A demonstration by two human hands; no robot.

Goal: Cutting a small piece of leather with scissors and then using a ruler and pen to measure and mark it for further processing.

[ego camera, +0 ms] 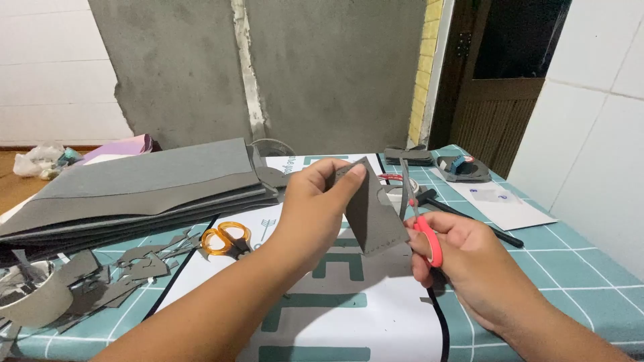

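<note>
Hands: two, both the person's own, bare, raised above the table (pixel 590 268).
Left hand (pixel 315 211): forearm comes in from the lower left, wrist bent up; thumb and fingers pinch the top corner of the foam piece (pixel 372 214), holding it upright in the air.
Right hand (pixel 463 258): forearm comes in from the lower right; fingers curled tight around the red handles of the scissors (pixel 419 208), blades pointing up.
Foam piece: one — dark grey, roughly triangular, held between the two hands at the middle of the view, above a white printed sheet (pixel 349 308). Its right edge lies just beside the blades; whether the blades bite into it I cannot tell.
Scissors: two pairs — the red one in the right hand, blades slightly parted, and an orange pair (pixel 227 239) lying flat on the table left of the left wrist, untouched.
Foam stack (pixel 134 191): one pile of large grey sheets at the left rear; the number of sheets is too hard to count.
Scraps (pixel 134 268): many small grey offcuts scattered in front of the stack, near the orange pair.
Tape roll (pixel 37 305): one, pale, at the far left edge, with scraps about it.
Black tool (pixel 469 218): one long dark tool lying behind the right hand.
Cut shapes (pixel 436 163): a few dark pieces at the table's back right — their count is unclear.
Paper (pixel 503 204): one white sheet at the right, well apart from both hands.
</note>
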